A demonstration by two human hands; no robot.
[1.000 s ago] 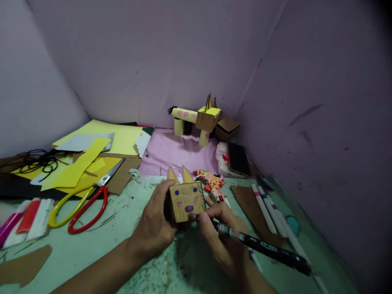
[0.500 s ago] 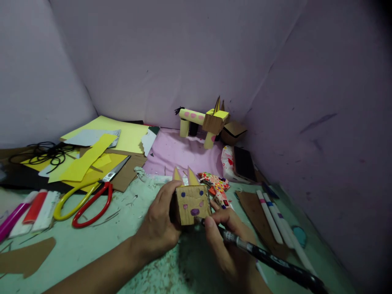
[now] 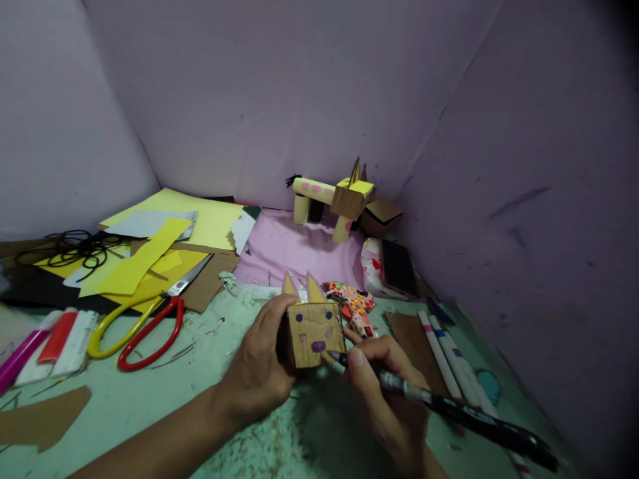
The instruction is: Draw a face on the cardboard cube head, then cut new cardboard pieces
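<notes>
A small cardboard cube with two pointed ears and a drawn face (blue eyes, pink cheeks, purple mouth) stands on the green table. My left hand wraps around its left side and holds it. My right hand grips a black marker, whose tip touches the cube's lower right corner near the mouth.
Red and yellow scissors lie to the left on cardboard and yellow paper. Several white markers lie at the right. A cardboard animal figure stands at the back by the purple walls. A phone and patterned paper pieces lie behind the cube.
The view shifted slightly between the first two frames. My right hand and the marker slid a little right along the cube's lower edge. My left hand keeps its hold.
</notes>
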